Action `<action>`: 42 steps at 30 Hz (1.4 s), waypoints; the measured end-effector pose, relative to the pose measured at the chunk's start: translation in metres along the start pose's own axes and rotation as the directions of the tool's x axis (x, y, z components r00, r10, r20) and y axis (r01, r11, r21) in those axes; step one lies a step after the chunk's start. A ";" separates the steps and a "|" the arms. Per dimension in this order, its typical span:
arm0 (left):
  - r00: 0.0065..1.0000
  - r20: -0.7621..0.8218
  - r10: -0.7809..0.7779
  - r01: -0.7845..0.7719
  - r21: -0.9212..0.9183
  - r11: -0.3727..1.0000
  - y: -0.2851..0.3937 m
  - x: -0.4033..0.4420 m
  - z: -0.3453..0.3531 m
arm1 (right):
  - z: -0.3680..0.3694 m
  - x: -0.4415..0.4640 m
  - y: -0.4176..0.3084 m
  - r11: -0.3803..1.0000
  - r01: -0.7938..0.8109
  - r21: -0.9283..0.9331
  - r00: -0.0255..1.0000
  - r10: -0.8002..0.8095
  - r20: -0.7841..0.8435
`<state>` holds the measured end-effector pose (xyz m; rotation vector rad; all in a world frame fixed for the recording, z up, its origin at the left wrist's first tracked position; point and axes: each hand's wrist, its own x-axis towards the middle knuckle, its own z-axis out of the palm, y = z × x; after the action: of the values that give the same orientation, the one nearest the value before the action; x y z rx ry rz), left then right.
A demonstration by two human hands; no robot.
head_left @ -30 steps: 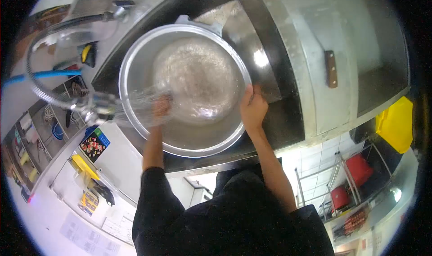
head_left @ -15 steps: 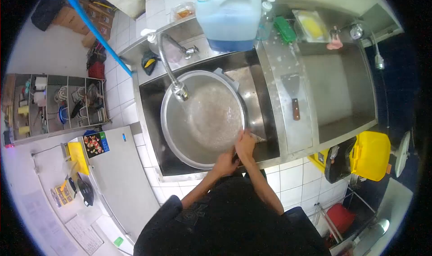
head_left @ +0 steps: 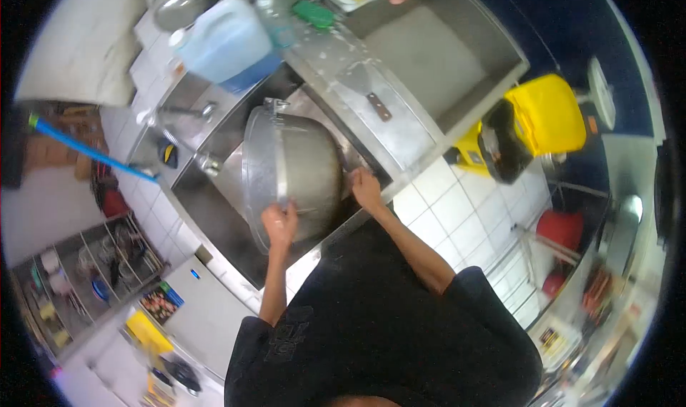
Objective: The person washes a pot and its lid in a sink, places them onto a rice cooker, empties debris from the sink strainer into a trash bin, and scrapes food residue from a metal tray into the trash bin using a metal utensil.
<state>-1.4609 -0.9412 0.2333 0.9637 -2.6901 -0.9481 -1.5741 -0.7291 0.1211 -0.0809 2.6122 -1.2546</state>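
Note:
A large metal pot (head_left: 307, 167) lies tipped on its side in the left sink basin (head_left: 207, 192), its mouth facing left toward the faucet head (head_left: 209, 164). My left hand (head_left: 279, 225) is closed on the near part of its rim, the thumb over the outside wall. At the pot's base, on the right, my right hand (head_left: 366, 189) is closed with curled fingers on the bottom edge; the fingertips are partly hidden. A side handle of the pot sticks up at the far end. The inside of the pot is mostly out of sight.
A jug of blue liquid (head_left: 232, 46) stands behind the basin. On the steel ledge to the right lies a scraper (head_left: 379, 107) with a wooden handle, and a green brush-like item (head_left: 313, 14) lies farther back. A yellow bin (head_left: 549, 117) stands open at the right.
The pot has gone from upright to tipped leftward. My hands, close together before, have moved apart, the left to the near rim and the right to the base. The view has turned.

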 end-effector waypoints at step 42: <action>0.995 -0.073 0.072 -0.091 -0.320 0.943 0.095 0.027 -0.274 | -0.209 -0.101 -0.253 0.913 0.292 0.287 0.955 -0.296 -0.031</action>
<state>-1.4454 -1.0430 0.5061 0.7916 -2.3994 -1.2683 -1.5405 -0.7141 0.4626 -0.4430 2.4377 -1.7162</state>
